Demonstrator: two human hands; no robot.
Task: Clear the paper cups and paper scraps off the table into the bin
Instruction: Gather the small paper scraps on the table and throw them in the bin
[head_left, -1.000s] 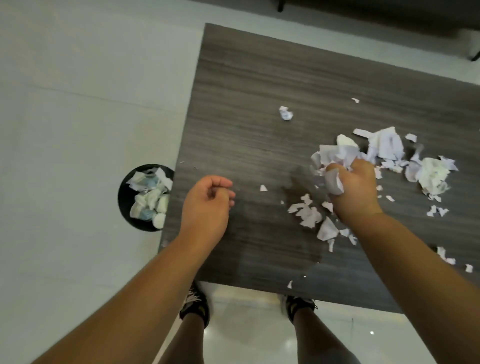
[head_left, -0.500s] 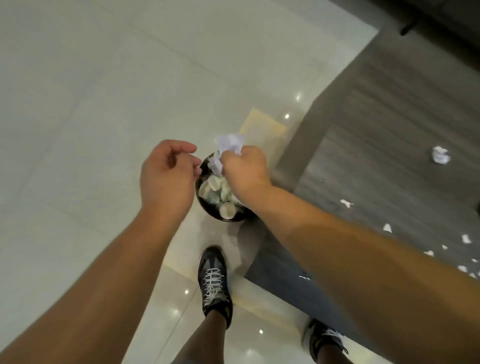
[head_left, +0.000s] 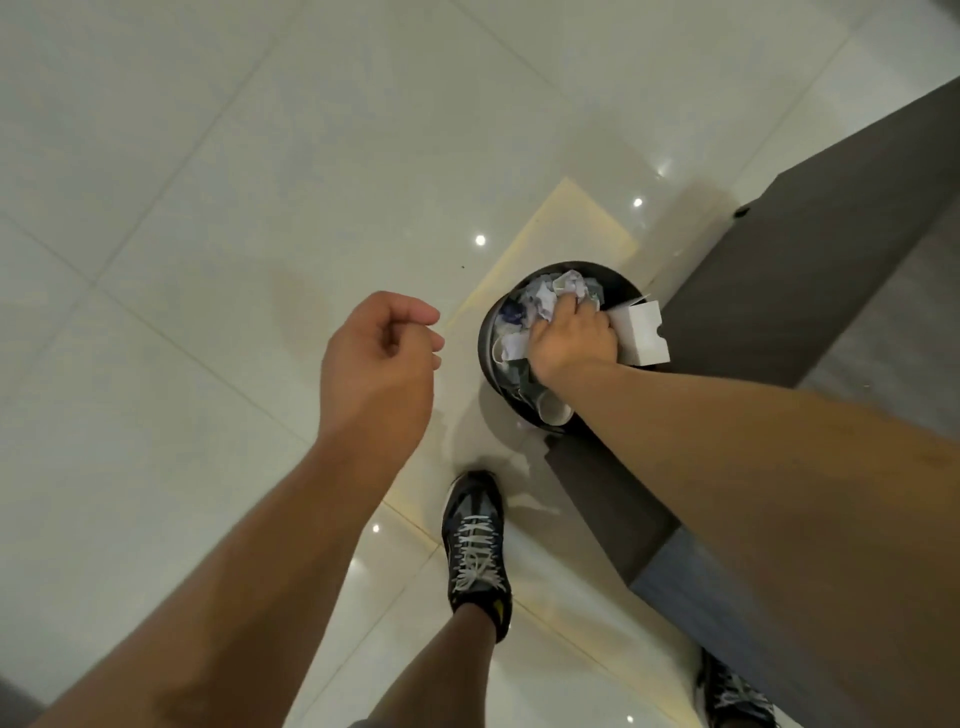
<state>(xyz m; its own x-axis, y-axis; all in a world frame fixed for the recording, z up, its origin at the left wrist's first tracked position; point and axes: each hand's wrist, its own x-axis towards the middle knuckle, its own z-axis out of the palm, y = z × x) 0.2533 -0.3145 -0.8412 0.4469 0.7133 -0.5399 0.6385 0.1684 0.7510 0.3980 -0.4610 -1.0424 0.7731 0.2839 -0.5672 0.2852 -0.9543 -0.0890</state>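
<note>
The right hand (head_left: 570, 338) is down in the mouth of the round black bin (head_left: 487, 343); its fingers are curled around a bunch of white paper scraps (head_left: 550, 296), and it presses them onto the pile inside; the knuckles face up, so the grip looks closed on the paper. The bin stands on the floor (head_left: 208, 182), just beside the corner of the dark wood table (head_left: 831, 249); it is full to the top with crumpled paper; one paper cup (head_left: 556, 413) lies on its side at the near rim, with its open end showing. A white box-like piece of card (head_left: 644, 332) sticks up at the right side of the bin, touching the right hand's wrist side.

The left hand (head_left: 382, 358) hangs in the air to the left of the bin, over the shiny pale floor; its fingers are bent in a loose fist and nothing shows inside it. Both arms are bare. One dark shoe (head_left: 475, 540) with white laces stands on the floor below the bin; a second shoe (head_left: 737, 696) peeks out at the bottom right, partly hidden by the right arm. Small bright light spots shine on the floor tiles.
</note>
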